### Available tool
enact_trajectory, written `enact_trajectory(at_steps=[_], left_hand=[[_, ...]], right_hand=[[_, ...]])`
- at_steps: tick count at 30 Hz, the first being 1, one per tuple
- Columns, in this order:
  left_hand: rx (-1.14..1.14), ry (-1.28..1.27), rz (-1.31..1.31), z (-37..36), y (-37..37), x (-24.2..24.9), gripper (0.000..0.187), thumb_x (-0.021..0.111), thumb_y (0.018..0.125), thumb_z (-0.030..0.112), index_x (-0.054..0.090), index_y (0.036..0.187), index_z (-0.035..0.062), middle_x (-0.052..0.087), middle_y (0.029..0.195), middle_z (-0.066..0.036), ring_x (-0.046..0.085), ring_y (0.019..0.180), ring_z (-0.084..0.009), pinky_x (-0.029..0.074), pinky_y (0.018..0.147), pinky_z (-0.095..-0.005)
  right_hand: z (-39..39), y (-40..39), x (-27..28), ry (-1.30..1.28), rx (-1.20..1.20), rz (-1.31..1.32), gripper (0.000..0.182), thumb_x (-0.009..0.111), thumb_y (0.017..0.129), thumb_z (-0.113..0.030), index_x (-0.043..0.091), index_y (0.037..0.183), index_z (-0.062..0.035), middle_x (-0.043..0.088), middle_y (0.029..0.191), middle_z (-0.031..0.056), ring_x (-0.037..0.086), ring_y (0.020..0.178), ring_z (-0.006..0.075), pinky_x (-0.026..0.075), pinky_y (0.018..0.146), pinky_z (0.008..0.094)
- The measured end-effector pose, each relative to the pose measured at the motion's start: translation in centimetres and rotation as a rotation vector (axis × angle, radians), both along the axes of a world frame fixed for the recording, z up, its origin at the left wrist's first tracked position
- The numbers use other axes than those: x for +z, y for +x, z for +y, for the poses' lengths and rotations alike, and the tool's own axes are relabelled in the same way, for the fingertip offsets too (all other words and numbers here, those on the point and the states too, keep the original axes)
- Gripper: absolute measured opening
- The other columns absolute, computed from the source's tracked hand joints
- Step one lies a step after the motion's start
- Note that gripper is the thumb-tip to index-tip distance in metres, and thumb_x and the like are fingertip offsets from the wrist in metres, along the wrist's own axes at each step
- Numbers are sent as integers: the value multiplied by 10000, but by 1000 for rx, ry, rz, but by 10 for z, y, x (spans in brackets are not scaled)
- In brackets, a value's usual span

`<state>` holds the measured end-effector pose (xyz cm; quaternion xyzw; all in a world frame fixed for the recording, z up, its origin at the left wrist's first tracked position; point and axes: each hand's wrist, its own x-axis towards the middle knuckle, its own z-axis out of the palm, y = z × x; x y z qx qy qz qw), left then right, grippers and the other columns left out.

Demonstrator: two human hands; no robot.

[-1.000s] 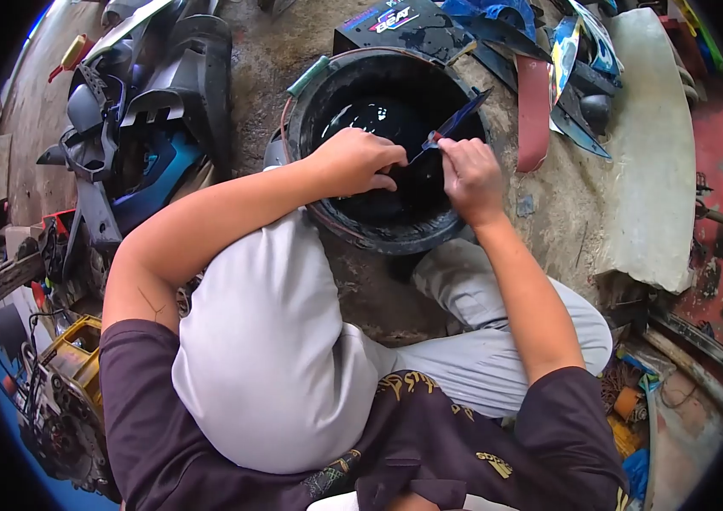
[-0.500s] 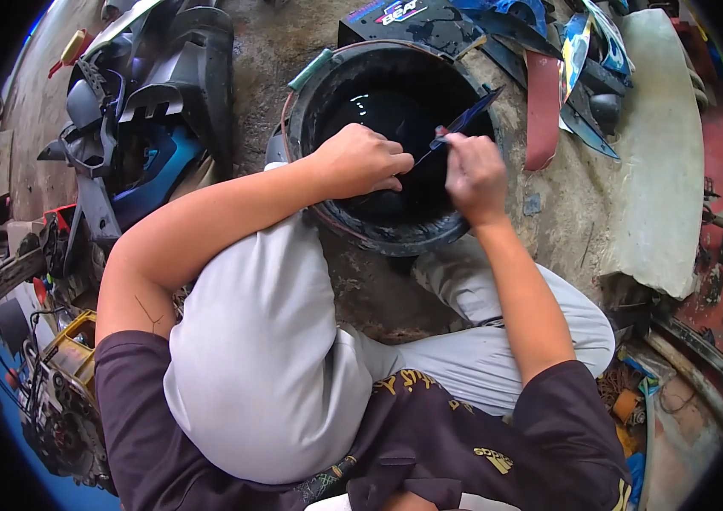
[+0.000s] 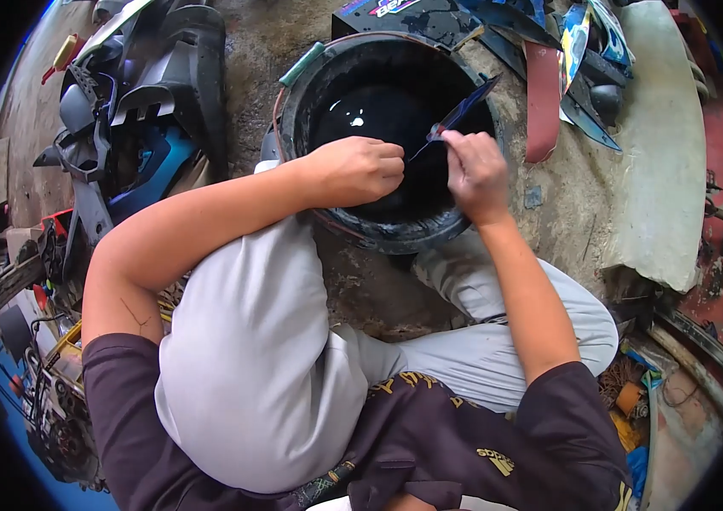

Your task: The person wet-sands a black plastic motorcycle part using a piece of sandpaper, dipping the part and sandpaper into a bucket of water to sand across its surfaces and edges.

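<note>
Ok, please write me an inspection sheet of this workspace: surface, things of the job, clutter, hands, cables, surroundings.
Surface: rough, dirty concrete floor; the person sits on it.
Job's things: black tub with dark liquid; thin blue strip held over it.
Clutter: black and blue plastic panels at left; red strip and coloured pieces at right.
Hands: left hand closed over the tub, what it grips is hidden; right hand pinches the blue strip.
Cables: wires at far left.
Surroundings: pale slab at right.
</note>
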<state>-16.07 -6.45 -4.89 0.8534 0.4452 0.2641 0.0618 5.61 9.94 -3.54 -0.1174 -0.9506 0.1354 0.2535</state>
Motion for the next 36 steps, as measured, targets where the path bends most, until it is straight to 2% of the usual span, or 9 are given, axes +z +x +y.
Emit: enact_trajectory(at_steps=[3, 4, 11, 13, 17, 21, 23, 33, 36], left_hand=[[18, -59, -65, -7, 3, -6, 308, 778, 791, 105, 772, 1073, -19, 705, 1066, -110, 731, 1099, -282, 646, 897, -396], [25, -69, -65, -5, 2, -6, 319, 776, 785, 97, 776, 1081, -20, 706, 1069, -113, 731, 1115, -286, 649, 906, -396], [23, -81, 23, -4, 3, 4, 245, 729, 807, 96, 744, 1029, -8, 655, 1024, -91, 709, 1024, -261, 635, 834, -378], [9, -63, 17, -3, 2, 3, 237, 747, 802, 103, 737, 1014, -1, 645, 1046, -92, 702, 1042, -262, 630, 825, -382], [41, -16, -44, -1, 1, 5, 265, 790, 781, 120, 739, 1015, 8, 635, 1087, -96, 693, 1069, -265, 629, 839, -391], [48, -12, -46, 1, 0, 1, 294, 819, 770, 130, 744, 1028, 11, 640, 1110, -98, 690, 1113, -269, 634, 877, -389], [45, -14, -19, 0, 1, -1, 300, 819, 771, 130, 749, 1037, 9, 646, 1116, -96, 689, 1137, -268, 635, 903, -386], [43, -64, -23, -3, 1, 3, 336, 826, 761, 157, 761, 1065, 30, 657, 1106, -60, 673, 1093, -249, 612, 904, -387], [46, -51, 1, 2, -1, 4, 349, 828, 759, 179, 764, 1076, 47, 659, 1104, -48, 663, 1088, -239, 598, 927, -382]], right_hand=[[1, 0, 0, -9, -33, -19, 253, 758, 900, 11, 707, 1139, -56, 612, 830, 98, 613, 779, 313, 497, 734, 447], [-6, 1, -4, -3, 36, -14, 246, 751, 902, 10, 703, 1135, -53, 604, 831, 97, 611, 784, 310, 494, 735, 447], [-3, -3, -7, 49, 26, -19, 285, 750, 890, 16, 705, 1164, -48, 597, 825, 96, 613, 784, 299, 500, 743, 435], [-14, -3, -8, 5, 67, -17, 272, 751, 899, 14, 709, 1161, -48, 601, 825, 100, 612, 779, 303, 504, 742, 437], [11, -2, 2, 97, -6, 6, 259, 756, 899, 19, 709, 1145, -43, 595, 812, 95, 609, 769, 300, 493, 743, 436], [-9, 1, -3, 43, 91, 0, 242, 755, 905, 17, 709, 1131, -58, 599, 813, 96, 611, 770, 301, 492, 732, 445], [5, 0, 3, 87, 28, -23, 245, 758, 901, 18, 706, 1130, -53, 602, 814, 94, 614, 773, 297, 495, 731, 441], [-5, -6, -6, 26, 6, 20, 263, 752, 890, 22, 707, 1139, -47, 609, 823, 103, 612, 778, 303, 501, 735, 436], [-10, -8, -1, 11, 73, 19, 270, 748, 888, 28, 710, 1144, -51, 597, 812, 92, 609, 774, 298, 498, 731, 439]])
